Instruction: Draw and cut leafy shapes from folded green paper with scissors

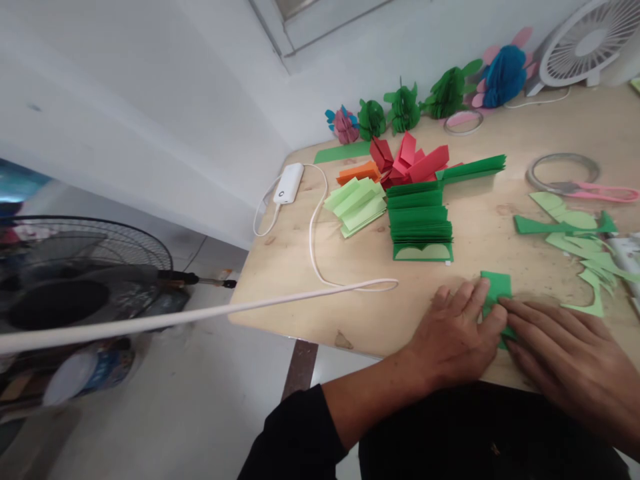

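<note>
White wall meets the back edge of a pale wooden table, where a row of paper ornaments stands beside a small white fan. In the head view, the only one, a piece of green paper lies near the table's front edge, partly covered by both hands. The left hand is loosely spread, its fingertips and thumb resting on the paper's left side. The right hand has its fingers close together, their tips on the paper's right side; whether its thumb pinches the lower part I cannot tell. Towards the back edge lie a dark green folded stack, light green sheets and red strips. Pink-handled scissors and green scraps lie towards the right. The step in hand looks like folding or flattening the paper; the next move calls for steady left-hand pressure and edges kept lined up under the right fingers.
</note>
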